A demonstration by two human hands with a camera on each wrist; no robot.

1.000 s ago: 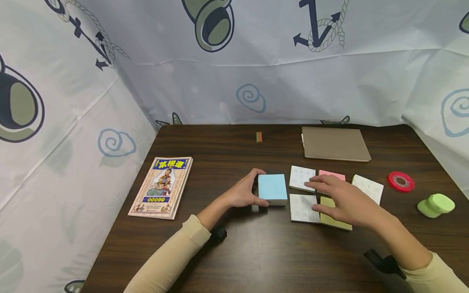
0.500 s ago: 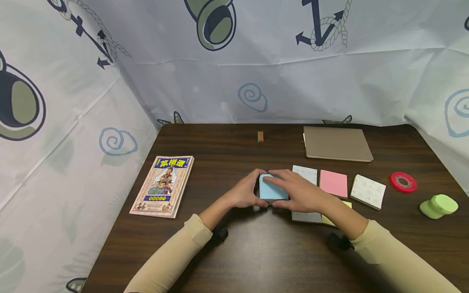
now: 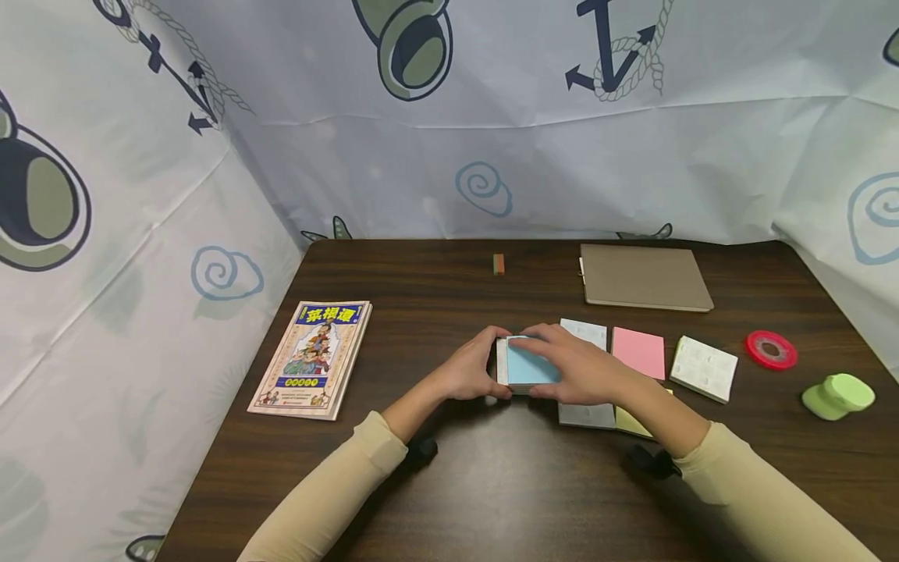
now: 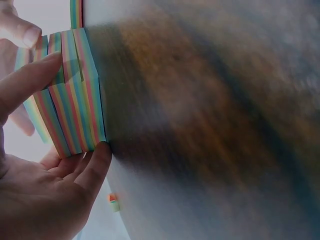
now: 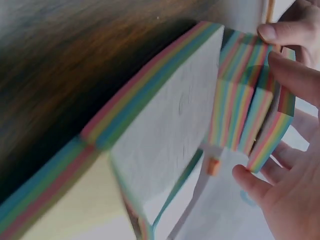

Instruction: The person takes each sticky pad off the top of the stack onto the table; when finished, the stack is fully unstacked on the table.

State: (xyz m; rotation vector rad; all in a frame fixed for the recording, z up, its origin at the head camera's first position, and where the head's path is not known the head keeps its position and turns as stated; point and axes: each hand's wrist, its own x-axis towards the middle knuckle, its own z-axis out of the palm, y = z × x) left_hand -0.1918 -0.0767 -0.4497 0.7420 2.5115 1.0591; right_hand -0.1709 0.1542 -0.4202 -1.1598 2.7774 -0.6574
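near the tabletop's middle, left hand and right hand both grip the blue-topped note block, seemingly splitting off a layer, the split only begun.

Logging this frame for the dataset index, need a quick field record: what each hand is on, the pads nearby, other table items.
left hand: grips the left side of the blue-topped note pad
right hand: fingers curled over the same pad's top and right side
pad state: on the table; upper layers shifted off the lower stack, rainbow edges show in the wrist views
nearby pads: pink pad, white pad, yellow pad partly under the right forearm
left of hands: illustrated book
far edge: brown notebook
right side: red tape roll, green object
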